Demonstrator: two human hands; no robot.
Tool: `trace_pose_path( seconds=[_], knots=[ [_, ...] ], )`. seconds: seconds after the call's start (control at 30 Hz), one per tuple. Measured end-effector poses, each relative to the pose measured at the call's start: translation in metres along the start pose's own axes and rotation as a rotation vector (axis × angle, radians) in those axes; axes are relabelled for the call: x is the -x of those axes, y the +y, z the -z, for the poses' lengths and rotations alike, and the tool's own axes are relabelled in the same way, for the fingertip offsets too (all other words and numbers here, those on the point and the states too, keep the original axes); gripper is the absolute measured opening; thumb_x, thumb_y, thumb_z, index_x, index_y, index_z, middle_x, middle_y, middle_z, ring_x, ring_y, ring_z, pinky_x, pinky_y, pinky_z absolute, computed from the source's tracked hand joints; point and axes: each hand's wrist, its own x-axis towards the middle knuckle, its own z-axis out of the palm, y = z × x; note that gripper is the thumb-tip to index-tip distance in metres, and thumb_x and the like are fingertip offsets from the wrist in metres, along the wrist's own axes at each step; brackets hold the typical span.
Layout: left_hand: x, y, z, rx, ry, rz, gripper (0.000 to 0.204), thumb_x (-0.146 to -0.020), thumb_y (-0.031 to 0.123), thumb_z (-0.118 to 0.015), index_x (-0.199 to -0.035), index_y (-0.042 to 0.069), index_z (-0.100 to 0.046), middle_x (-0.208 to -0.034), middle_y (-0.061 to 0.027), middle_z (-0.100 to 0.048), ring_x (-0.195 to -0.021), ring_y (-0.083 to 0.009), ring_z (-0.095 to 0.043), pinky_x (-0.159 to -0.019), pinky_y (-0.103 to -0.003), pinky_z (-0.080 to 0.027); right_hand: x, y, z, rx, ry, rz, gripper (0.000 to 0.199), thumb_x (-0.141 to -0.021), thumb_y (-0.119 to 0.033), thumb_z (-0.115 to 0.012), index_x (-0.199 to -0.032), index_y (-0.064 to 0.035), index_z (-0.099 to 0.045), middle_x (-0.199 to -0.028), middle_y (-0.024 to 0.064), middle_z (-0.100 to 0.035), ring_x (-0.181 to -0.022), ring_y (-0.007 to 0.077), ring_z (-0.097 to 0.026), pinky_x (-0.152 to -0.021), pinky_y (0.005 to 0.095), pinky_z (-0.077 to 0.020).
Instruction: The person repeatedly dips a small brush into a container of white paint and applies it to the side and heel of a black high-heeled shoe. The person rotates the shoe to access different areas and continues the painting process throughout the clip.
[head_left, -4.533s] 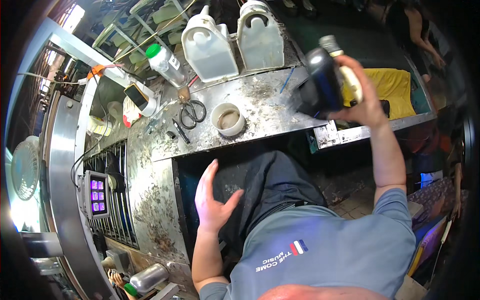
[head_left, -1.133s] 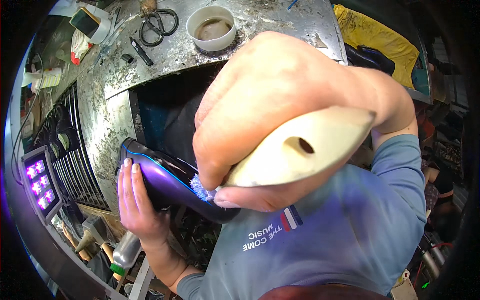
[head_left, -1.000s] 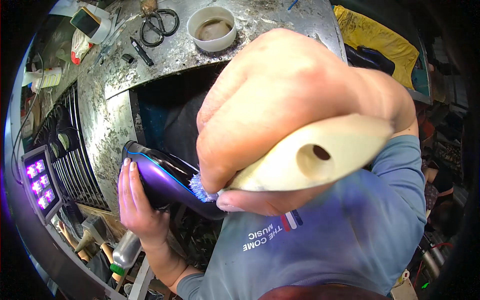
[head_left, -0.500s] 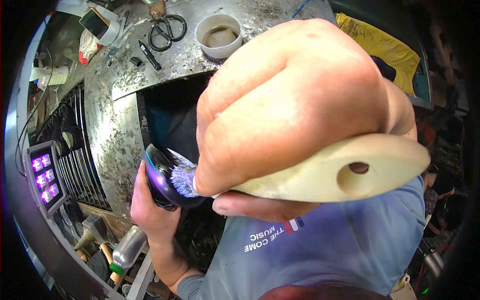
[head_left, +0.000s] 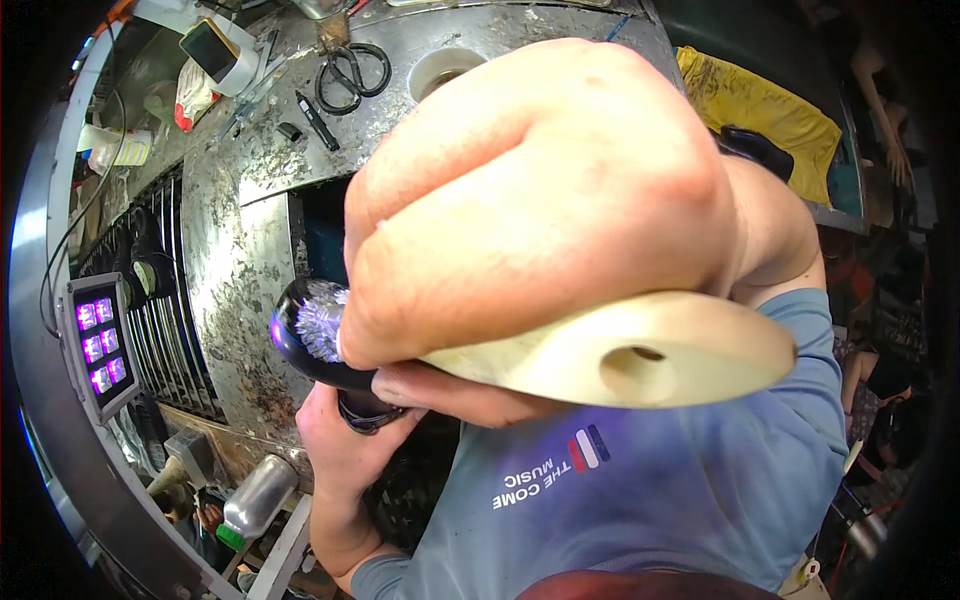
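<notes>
Close to the camera, my right hand [head_left: 540,210] is wrapped round a brush [head_left: 715,350] with a cream handle that has a hole near its end. Pale, bluish-white bristles [head_left: 322,318] show past my fingers and lie against a glossy black shoe [head_left: 292,345]. My left hand [head_left: 350,440] grips this shoe from below, at the lower left of my right hand. Much of the shoe is hidden behind my right hand and the brush.
On the worn metal bench lie black-handled scissors [head_left: 352,80], a black marker [head_left: 318,122] and a white bowl [head_left: 428,72]. A lamp panel with purple lights [head_left: 100,345] stands left by a rack of black shoes [head_left: 148,262]. At right hangs a yellow cloth [head_left: 770,120]; a clear bottle [head_left: 258,495] is lower left.
My right hand and the brush have shifted left. The shoe has turned and tilted in my left hand, which now sits lower and further right under it. Bristles remain against the shoe.
</notes>
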Motion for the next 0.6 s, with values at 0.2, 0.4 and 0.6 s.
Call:
trace_pose_path(
  seconds=[0.2,0.4,0.6],
  knots=[
    [0.003,-0.001,0.008,0.144,-0.142,0.187,0.073,-0.062,0.027,-0.095,-0.119,-0.001,-0.060,-0.100,-0.0108,-0.073,-0.090,-0.0197,-0.071,-0.082,-0.034,-0.055,-0.007,0.011,-0.010,0.050,0.004,0.079,0.011,-0.073,-0.011,-0.075,-0.077,-0.0057,-0.067,-0.069,0.0083,-0.062,-0.062,0.0276,-0.063,-0.053,0.0371,-0.0508],
    [0.001,-0.001,0.004,0.551,-0.144,0.173,0.067,-0.065,0.024,-0.092,-0.119,-0.003,-0.061,-0.104,-0.0075,-0.071,-0.093,-0.0149,-0.067,-0.084,-0.030,-0.054,0.000,0.010,-0.023,0.058,-0.028,-0.071,0.016,-0.070,-0.023,-0.072,-0.070,-0.0104,-0.062,-0.067,0.0088,-0.060,-0.067,0.0332,-0.063,-0.058,0.0436,-0.0505],
    [-0.001,0.002,0.001,0.782,-0.148,0.176,0.065,-0.072,0.028,-0.087,-0.122,-0.004,-0.060,-0.110,-0.0086,-0.069,-0.099,-0.0160,-0.065,-0.090,-0.031,-0.051,0.004,0.012,-0.028,0.023,-0.070,-0.121,0.015,-0.072,-0.023,-0.071,-0.071,-0.0107,-0.063,-0.066,0.0086,-0.060,-0.065,0.0333,-0.063,-0.057,0.0434,-0.0504]
  ],
)
